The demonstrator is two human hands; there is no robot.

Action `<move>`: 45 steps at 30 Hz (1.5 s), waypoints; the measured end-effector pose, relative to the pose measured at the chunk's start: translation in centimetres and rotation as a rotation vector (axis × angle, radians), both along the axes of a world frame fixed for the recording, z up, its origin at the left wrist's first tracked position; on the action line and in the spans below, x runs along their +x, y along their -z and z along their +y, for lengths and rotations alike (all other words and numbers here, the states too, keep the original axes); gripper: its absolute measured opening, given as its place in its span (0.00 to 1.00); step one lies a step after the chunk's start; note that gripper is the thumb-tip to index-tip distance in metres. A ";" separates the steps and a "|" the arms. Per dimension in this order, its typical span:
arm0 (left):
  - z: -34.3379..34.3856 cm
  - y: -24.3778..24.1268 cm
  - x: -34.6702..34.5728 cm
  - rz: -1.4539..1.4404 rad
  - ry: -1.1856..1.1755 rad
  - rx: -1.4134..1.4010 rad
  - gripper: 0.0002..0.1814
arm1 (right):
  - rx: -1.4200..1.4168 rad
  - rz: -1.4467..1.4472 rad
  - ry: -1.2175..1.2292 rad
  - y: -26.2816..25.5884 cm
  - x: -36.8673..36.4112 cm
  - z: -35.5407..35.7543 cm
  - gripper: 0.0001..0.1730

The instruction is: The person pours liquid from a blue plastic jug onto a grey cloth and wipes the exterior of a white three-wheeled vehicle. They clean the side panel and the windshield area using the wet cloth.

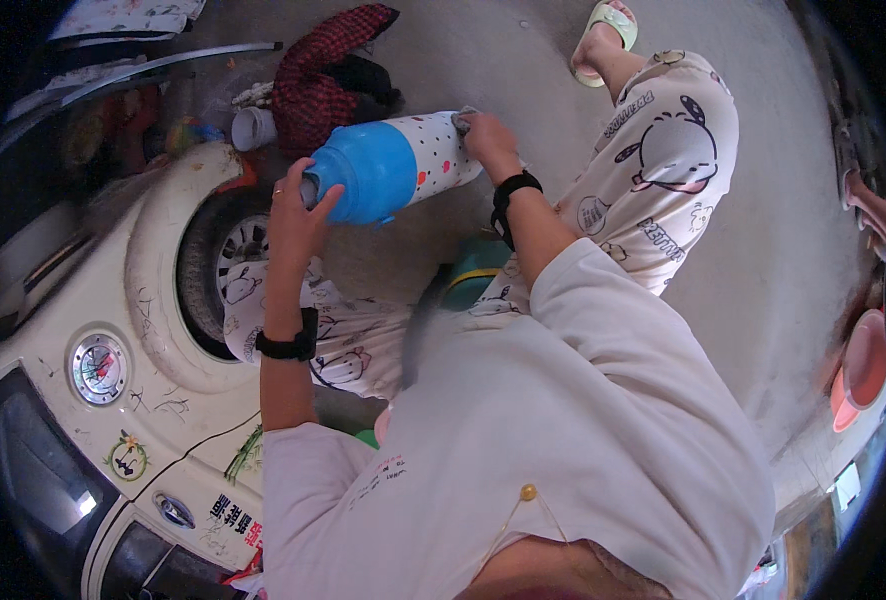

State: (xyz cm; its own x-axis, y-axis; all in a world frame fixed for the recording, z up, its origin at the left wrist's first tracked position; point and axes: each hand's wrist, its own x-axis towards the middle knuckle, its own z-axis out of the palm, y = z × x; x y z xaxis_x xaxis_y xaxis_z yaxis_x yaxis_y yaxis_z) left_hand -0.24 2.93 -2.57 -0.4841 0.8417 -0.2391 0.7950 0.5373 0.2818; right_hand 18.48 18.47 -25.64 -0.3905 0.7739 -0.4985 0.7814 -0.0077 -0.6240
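A vacuum flask (375, 169) with a blue plastic top and a white, spotted body lies tilted across the space before me. At its neck end, my left hand (300, 202) grips the blue rim, thumb and fingers spread around the opening. My right hand (490, 142) holds a crumpled grey cloth (467, 118) against the far, white end of the flask. Part of that end is hidden behind the hand. Both wrists wear black bands.
A cream car (60, 330) with its wheel (225, 255) stands close on the left. Red checked cloth (312, 90) and a white bucket (254, 129) are beyond the flask. A green object (477, 270) is between my legs; pink basins (863, 367) stand far right, near another person's foot (863, 199).
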 end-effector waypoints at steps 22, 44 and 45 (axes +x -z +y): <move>1.0 -0.8 -0.5 -0.022 0.113 0.037 0.35 | 0.139 0.203 0.109 -2.1 -2.7 -2.4 0.25; -3.6 0.3 -2.2 -0.038 0.247 0.119 0.36 | 0.183 0.061 0.044 -1.2 -3.6 -2.2 0.21; -3.4 0.4 -2.4 -0.062 0.253 0.134 0.37 | 0.157 0.060 0.066 -0.3 -3.4 -1.7 0.21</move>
